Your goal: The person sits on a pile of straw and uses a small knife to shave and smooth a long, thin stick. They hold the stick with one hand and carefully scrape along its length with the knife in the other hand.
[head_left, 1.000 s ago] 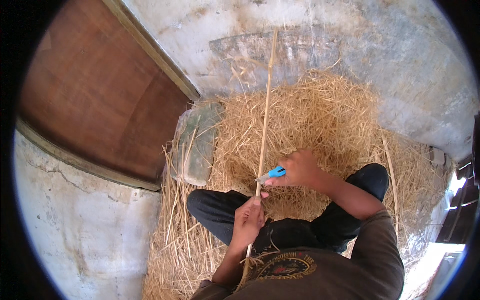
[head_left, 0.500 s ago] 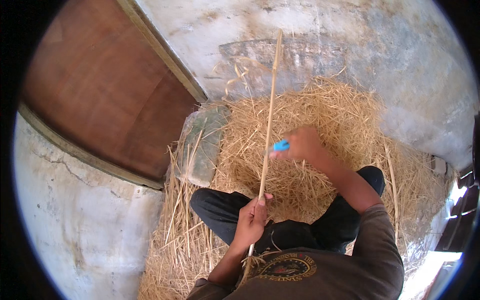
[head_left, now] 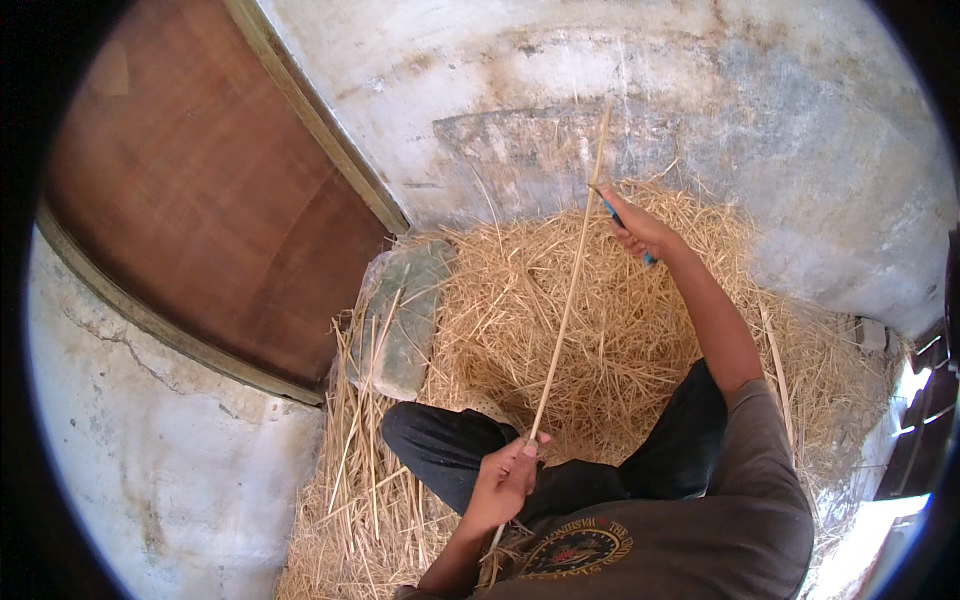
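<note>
A long, thin, pale bamboo strip (head_left: 572, 300) slants up from my lap toward the wall. My left hand (head_left: 505, 480) is closed around its lower part, the thumb on top, and the tail of the strip runs back against my shirt. Farther up, my right hand (head_left: 642, 232) grips a knife (head_left: 613, 213) with a blue and dark handle. Its blade meets the strip a little below the far tip; the fine contact there is too small to make out.
Straw-like shavings (head_left: 530, 300) lie heaped before my crossed legs. A grey-green stone block (head_left: 405, 320) sits at left beside several thin strips (head_left: 350, 480). Behind rises a stained wall (head_left: 700, 120); a brown door panel (head_left: 220, 190) stands at upper left.
My right hand has moved with the knife up and away along the strip, toward its far end. The strip's tip has swung right, and the curled shaving near it no longer shows.
</note>
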`<action>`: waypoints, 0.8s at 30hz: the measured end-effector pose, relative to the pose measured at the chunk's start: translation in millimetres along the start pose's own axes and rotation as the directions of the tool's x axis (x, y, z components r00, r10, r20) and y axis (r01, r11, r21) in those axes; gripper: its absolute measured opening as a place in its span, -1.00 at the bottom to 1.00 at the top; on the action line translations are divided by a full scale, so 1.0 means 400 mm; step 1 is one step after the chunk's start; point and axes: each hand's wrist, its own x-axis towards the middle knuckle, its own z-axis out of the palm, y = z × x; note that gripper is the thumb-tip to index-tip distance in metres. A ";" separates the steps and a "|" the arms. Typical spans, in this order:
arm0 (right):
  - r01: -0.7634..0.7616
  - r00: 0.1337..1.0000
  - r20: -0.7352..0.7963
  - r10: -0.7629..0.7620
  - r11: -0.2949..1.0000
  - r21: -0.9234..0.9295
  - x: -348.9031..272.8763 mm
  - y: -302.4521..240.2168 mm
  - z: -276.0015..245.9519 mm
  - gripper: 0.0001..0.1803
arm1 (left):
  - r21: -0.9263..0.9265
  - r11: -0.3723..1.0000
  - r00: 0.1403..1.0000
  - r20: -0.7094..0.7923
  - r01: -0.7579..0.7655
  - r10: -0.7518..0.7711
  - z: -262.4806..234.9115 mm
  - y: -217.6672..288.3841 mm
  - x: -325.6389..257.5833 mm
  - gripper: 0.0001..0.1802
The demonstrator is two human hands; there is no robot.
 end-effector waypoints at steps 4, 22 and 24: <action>-0.328 0.884 0.467 -0.010 0.698 0.637 -0.093 0.026 0.045 -0.18 | -0.215 0.974 0.997 0.038 0.068 -0.062 0.003 -0.027 0.011 -0.65; 0.709 0.694 0.390 -0.605 0.669 -0.223 -0.552 -0.133 0.155 -0.19 | -0.306 0.952 0.998 -0.067 -0.029 0.009 -0.023 0.021 0.066 -0.54; 0.770 0.637 0.321 -0.701 0.601 -0.213 -0.549 -0.115 0.186 -0.19 | -0.422 0.907 1.000 -0.016 0.004 -0.012 -0.009 0.017 0.070 -0.56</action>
